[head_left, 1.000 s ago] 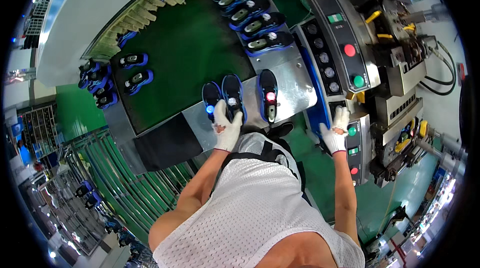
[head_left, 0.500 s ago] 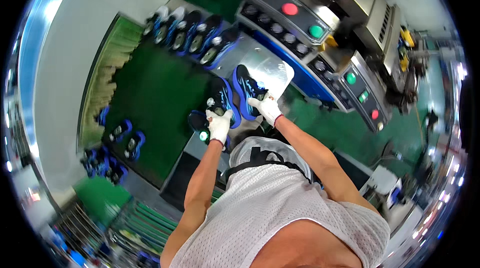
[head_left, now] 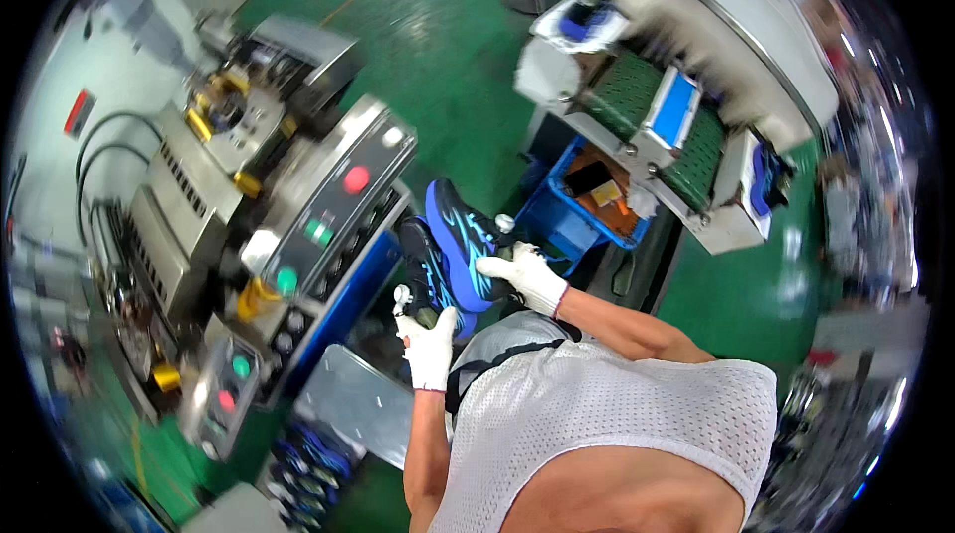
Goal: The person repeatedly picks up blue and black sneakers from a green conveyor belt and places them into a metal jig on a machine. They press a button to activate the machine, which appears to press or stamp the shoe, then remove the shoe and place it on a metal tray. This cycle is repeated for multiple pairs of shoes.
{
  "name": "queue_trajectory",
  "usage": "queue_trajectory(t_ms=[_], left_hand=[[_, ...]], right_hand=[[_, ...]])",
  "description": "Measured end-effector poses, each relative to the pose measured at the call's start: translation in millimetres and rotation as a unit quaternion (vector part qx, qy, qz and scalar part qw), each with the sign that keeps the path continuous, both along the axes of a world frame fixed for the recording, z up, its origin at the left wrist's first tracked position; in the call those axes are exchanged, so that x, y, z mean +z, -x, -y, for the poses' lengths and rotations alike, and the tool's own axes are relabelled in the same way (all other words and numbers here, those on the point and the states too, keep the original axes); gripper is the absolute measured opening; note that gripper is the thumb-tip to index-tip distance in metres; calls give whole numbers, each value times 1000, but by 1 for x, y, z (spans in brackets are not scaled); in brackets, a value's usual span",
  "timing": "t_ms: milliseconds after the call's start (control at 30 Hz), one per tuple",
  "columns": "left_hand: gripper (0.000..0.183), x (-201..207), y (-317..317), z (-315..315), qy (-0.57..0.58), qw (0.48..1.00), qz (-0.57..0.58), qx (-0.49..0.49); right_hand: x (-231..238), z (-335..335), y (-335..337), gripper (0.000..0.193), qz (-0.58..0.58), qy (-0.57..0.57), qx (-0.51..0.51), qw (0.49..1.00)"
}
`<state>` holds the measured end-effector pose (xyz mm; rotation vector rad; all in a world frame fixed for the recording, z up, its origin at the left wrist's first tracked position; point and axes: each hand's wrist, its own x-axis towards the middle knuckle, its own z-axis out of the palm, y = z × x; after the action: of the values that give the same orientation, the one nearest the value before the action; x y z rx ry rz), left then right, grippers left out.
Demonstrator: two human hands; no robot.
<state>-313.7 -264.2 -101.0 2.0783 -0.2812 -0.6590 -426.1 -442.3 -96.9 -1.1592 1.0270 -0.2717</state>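
In front of my waist I hold a pair of black sneakers with blue-purple soles and light blue markings, one in each hand. My left hand [head_left: 430, 349], in a white glove, is closed round the heel end of the left sneaker [head_left: 422, 269]. White-gloved too, my right hand [head_left: 529, 276] grips the right sneaker [head_left: 456, 225] near its heel. The right sneaker is tilted and partly covers the left one. A pale round knob [head_left: 504, 224] shows at the right sneaker's opening, and a similar knob [head_left: 402, 294] is beside my left fingers.
A machine with a button panel [head_left: 328, 205] stands at the left. Below it is a metal plate [head_left: 363, 399], with several sneakers [head_left: 308, 468] beyond. At the right are a blue crate [head_left: 597, 220] holding small items and a green perforated conveyor [head_left: 627, 95] with a brush curtain.
My body has turned right, away from the row of sneakers and the green belt, toward the crate and conveyor. Both sneakers are still in my hands, and the machine is now on my left.
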Motion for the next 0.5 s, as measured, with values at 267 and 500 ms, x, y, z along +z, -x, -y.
queue_trajectory(t_ms=[267, 500], left_hand=[[83, 86, 39, 271, 135, 926, -23, -352], [76, 68, 118, 536, 199, 849, 188, -452]], right_hand=[[70, 147, 174, 75, 26, 155, -386, 909], [68, 300, 268, 82, -357, 364, -430, 746]])
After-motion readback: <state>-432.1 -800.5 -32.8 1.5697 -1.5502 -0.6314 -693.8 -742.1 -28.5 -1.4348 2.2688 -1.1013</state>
